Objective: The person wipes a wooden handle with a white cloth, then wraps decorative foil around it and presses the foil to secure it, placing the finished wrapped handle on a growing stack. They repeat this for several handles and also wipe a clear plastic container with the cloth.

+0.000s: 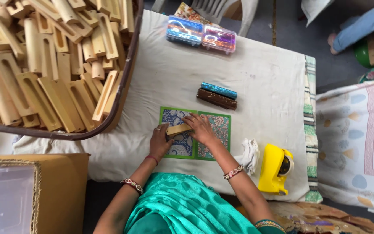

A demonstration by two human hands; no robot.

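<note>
- Two hands work at a desk (256,73) draped in an off-white cloth, seen from above; items follow from largest to smallest.
- Large dark-rimmed basket (126,82), at the upper left and overlapping the desk's edge: heaped with slotted bamboo-coloured wooden box blanks (44,65).
- Cardboard box (61,186), lower left, beside the person's teal garment.
- Patterned cloth (356,143) in pale pink and blue, covering a surface to the right of the desk.
- Two patterned paper sheets with green borders (215,136), side by side near the desk's front edge; the left one is blue and white, the right one teal with red motifs.
- Yellow tape dispenser (273,167), at the front right of the desk, with a crumpled white rag (249,154) just beside it.
- Two clear plastic cases (201,32) with bright multicoloured contents, touching each other at the far edge.
- Two finished wrapped boxes, one glittery blue (218,90) and one brown (216,99), lying side by side in the middle of the desk.
- Left hand (160,141): fingers curled loosely, fingertips resting on the near end of the wooden box; a ring shows on one finger.
- Right hand (201,128): laid palm down, fingers flat and together, pressing on the other end of the box.
- Plain wooden box (177,129): lies on the blue-and-white sheet, between both hands and touched by each.
</note>
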